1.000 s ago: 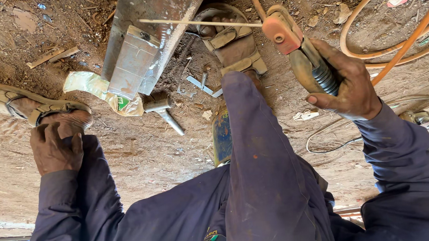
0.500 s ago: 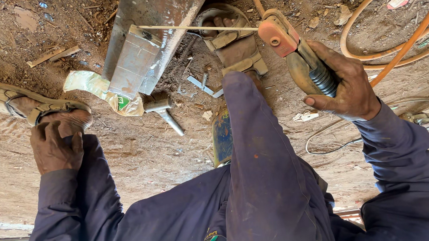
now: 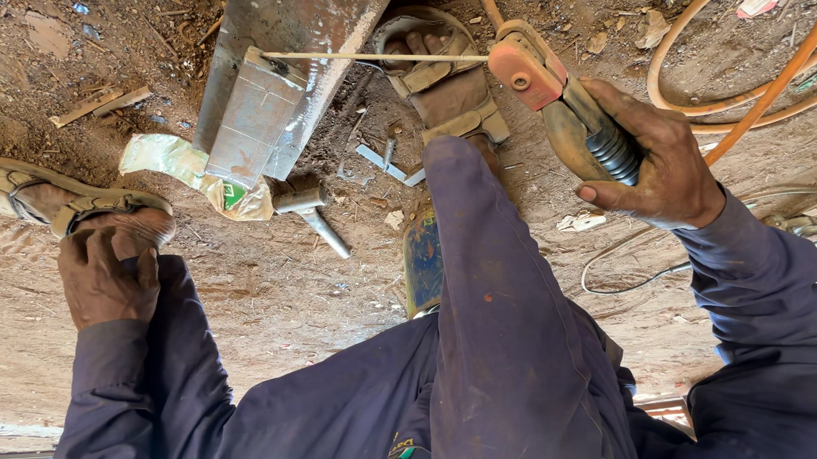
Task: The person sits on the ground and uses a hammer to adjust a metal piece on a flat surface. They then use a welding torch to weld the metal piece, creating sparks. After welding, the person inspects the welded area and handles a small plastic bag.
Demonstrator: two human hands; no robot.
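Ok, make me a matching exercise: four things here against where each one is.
Things:
1. electrode rod
2. right hand
3. left hand
4. hammer

Places:
A. resting on the left knee
B. lying on the dirt below the metal block
C. gripping the holder
D. clamped in the holder, tip at the block

Pairs: 1-D, 2-C, 3-A, 4-B

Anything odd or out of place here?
Yes: both feet wear open sandals right beside the steel beam where the right hand holds the welding rod. Bare hands, and scrap litters the dirt.
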